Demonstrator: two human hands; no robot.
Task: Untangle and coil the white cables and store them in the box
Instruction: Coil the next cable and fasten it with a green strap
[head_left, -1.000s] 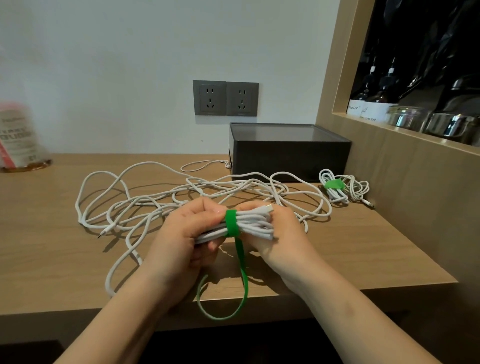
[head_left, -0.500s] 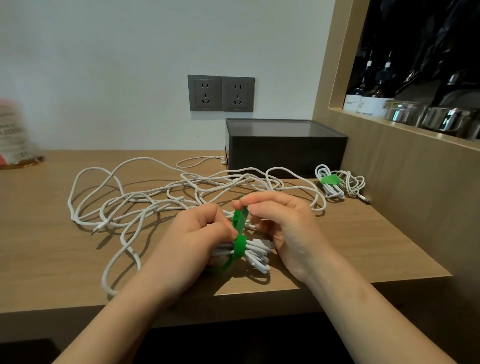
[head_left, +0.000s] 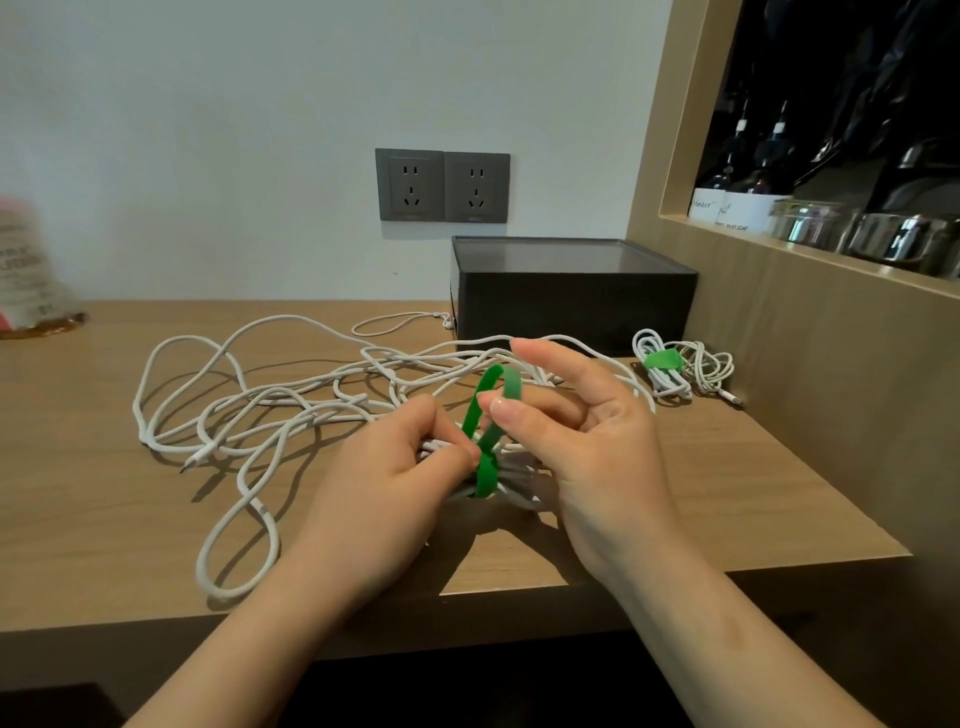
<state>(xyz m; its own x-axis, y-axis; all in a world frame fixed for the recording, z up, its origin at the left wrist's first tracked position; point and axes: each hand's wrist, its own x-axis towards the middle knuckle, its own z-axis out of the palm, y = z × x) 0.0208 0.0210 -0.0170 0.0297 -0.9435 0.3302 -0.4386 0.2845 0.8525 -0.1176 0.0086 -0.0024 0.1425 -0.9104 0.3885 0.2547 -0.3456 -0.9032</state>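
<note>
My left hand (head_left: 410, 467) grips a small coil of white cable (head_left: 514, 480) low over the wooden desk. A green strap (head_left: 488, 415) is wrapped around that coil, and its free end loops upward. My right hand (head_left: 576, 431) pinches this loop between thumb and forefinger, the other fingers spread. Behind my hands a long white cable (head_left: 270, 400) lies tangled across the desk. A coiled white cable with a green strap (head_left: 670, 364) rests at the right, beside the black box (head_left: 571, 296), which stands against the wall with its top shut.
The wooden desk (head_left: 104, 519) ends in a front edge just below my wrists. A wooden side panel (head_left: 810, 364) with a shelf of bottles and metal pots closes off the right. Two wall sockets (head_left: 441, 185) sit above the box. A blurred packet (head_left: 26, 275) stands far left.
The coil has dropped from mid-air to just above the desk. The strap's hanging end has been pulled up into a loop, with my right hand lifting and opening its outer fingers.
</note>
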